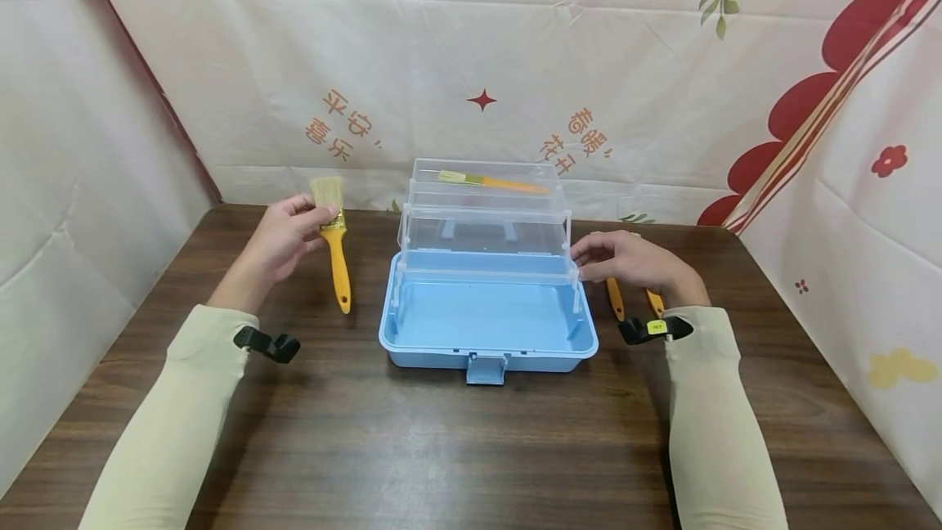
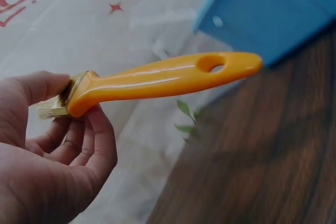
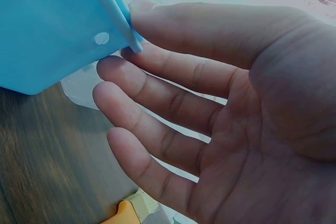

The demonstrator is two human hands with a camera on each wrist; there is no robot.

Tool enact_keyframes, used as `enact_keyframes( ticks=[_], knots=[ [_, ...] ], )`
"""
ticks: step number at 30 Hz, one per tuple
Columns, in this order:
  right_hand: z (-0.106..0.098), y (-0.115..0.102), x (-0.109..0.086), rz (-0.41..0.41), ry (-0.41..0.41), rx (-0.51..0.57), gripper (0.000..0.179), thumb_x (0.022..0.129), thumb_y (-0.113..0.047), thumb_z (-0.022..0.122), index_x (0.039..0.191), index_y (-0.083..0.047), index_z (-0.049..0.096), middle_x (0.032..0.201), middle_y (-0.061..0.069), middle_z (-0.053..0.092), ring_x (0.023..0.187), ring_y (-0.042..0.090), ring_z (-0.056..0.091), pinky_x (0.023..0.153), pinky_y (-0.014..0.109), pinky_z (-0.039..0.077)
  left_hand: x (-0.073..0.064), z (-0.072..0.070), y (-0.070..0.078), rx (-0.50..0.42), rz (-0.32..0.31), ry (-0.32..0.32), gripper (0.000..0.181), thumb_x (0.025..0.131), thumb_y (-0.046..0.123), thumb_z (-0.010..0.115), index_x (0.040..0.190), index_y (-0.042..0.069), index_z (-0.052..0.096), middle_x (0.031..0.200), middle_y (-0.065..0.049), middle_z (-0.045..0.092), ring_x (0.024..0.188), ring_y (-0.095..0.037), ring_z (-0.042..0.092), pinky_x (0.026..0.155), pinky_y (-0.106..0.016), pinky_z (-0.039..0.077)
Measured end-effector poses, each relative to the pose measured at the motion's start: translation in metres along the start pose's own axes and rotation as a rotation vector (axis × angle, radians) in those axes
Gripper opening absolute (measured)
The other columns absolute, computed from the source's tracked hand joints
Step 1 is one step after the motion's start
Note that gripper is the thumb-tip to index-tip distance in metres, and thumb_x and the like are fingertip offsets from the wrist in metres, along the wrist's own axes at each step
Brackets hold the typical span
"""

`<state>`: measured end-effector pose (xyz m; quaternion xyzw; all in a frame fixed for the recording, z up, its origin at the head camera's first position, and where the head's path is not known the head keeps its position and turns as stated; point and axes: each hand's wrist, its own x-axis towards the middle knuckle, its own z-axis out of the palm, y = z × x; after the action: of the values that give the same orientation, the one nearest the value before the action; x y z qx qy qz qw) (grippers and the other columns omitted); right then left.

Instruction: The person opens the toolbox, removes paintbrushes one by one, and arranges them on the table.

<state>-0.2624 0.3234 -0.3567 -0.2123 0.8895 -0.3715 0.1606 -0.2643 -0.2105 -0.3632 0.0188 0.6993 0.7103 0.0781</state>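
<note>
My left hand (image 1: 283, 240) pinches a paintbrush (image 1: 338, 264) by its metal ferrule, left of the toolbox. Its pale bristles point up and its yellow handle hangs down; in the left wrist view, the handle (image 2: 168, 77) with its hole sticks out past the fingers. A light blue toolbox (image 1: 486, 357) stands with its clear trays (image 1: 486, 227) raised at the back. At the box's right end, my right hand (image 1: 633, 260) holds the rim between thumb and index finger, the other fingers spread loosely below, as the right wrist view of the hand (image 3: 210, 93) shows.
Another paintbrush (image 1: 508, 183) lies in the raised clear tray. On the brown table, two more yellow-handled brushes, one the near brush (image 1: 615, 299), lie right of the box, partly under the right hand. A printed cloth (image 1: 478, 47) hangs behind the table.
</note>
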Motion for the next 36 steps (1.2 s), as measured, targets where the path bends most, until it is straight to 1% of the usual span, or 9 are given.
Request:
enact_keyframes(
  ticks=[3,7,11,13,15,19,26,32,36],
  knots=[
    [0.000,0.000,-0.001,0.002,0.001,-0.002,0.037,0.101,-0.020,0.078,0.134,-0.005,0.074,0.128,0.012,0.073,0.107,0.032,0.067,0.097,0.041,0.059,0.005,-0.003,-0.007,0.089,-0.025,-0.002,0.041,0.113,0.022,0.064,0.144,-0.003,0.055,0.136,-0.007,0.054,0.116,-0.014,0.060,0.108,-0.034,0.054],
    [0.000,-0.001,-0.001,0.004,0.004,-0.004,0.037,0.101,-0.021,0.079,0.135,-0.005,0.074,0.129,0.011,0.073,0.108,0.032,0.067,0.098,0.043,0.059,0.011,-0.005,-0.014,0.200,-0.057,-0.007,0.047,0.113,0.025,0.064,0.146,-0.007,0.054,0.138,-0.011,0.055,0.112,-0.012,0.061,0.104,-0.031,0.057],
    [0.000,-0.002,-0.001,0.007,0.007,-0.006,0.037,0.101,-0.021,0.079,0.135,-0.006,0.074,0.129,0.011,0.073,0.108,0.031,0.067,0.099,0.043,0.059,0.016,-0.004,-0.019,0.291,-0.083,-0.018,0.053,0.113,0.026,0.064,0.151,-0.009,0.051,0.143,-0.019,0.055,0.114,-0.017,0.060,0.109,-0.040,0.057],
    [0.000,-0.002,-0.001,0.010,0.009,-0.009,0.037,0.101,-0.022,0.079,0.135,-0.006,0.074,0.129,0.011,0.073,0.108,0.031,0.067,0.098,0.043,0.059,0.018,-0.003,-0.022,0.314,-0.091,-0.025,0.053,0.112,0.025,0.065,0.150,-0.009,0.052,0.143,-0.021,0.056,0.115,-0.019,0.060,0.111,-0.044,0.055],
    [0.000,-0.002,-0.001,0.012,0.009,-0.011,0.037,0.101,-0.022,0.079,0.135,-0.006,0.074,0.128,0.011,0.073,0.107,0.031,0.067,0.098,0.042,0.059,0.020,-0.003,-0.024,0.350,-0.095,-0.031,0.051,0.112,0.024,0.065,0.149,-0.009,0.053,0.141,-0.021,0.058,0.114,-0.019,0.060,0.111,-0.045,0.055],
    [0.001,-0.002,-0.001,0.013,0.008,-0.012,0.037,0.101,-0.022,0.079,0.135,-0.005,0.074,0.128,0.011,0.073,0.107,0.031,0.067,0.097,0.041,0.059,0.024,-0.001,-0.029,0.412,-0.097,-0.043,0.047,0.112,0.022,0.066,0.144,-0.011,0.057,0.133,-0.021,0.062,0.108,-0.018,0.063,0.107,-0.041,0.059],
    [0.001,0.000,-0.001,0.009,0.007,-0.009,0.036,0.101,-0.020,0.078,0.134,-0.005,0.075,0.128,0.012,0.073,0.106,0.031,0.068,0.096,0.040,0.060,0.026,0.010,-0.033,0.473,-0.100,-0.060,0.037,0.109,0.018,0.068,0.132,-0.011,0.061,0.122,-0.022,0.062,0.098,-0.020,0.065,0.091,-0.035,0.065],
    [0.001,0.000,-0.001,0.008,0.010,-0.009,0.036,0.101,-0.020,0.078,0.134,-0.006,0.075,0.128,0.011,0.073,0.105,0.031,0.068,0.096,0.042,0.061,0.029,0.016,-0.037,0.520,-0.117,-0.074,0.036,0.110,0.018,0.067,0.131,-0.010,0.062,0.120,-0.021,0.060,0.097,-0.020,0.064,0.094,-0.039,0.065],
    [0.001,0.000,-0.002,0.013,0.015,-0.018,0.037,0.102,-0.021,0.078,0.135,-0.006,0.074,0.129,0.011,0.072,0.106,0.031,0.067,0.097,0.043,0.061,0.031,0.018,-0.037,0.548,-0.133,-0.064,0.035,0.110,0.018,0.066,0.130,-0.010,0.063,0.118,-0.020,0.060,0.095,-0.020,0.064,0.090,-0.035,0.065]
  ],
)
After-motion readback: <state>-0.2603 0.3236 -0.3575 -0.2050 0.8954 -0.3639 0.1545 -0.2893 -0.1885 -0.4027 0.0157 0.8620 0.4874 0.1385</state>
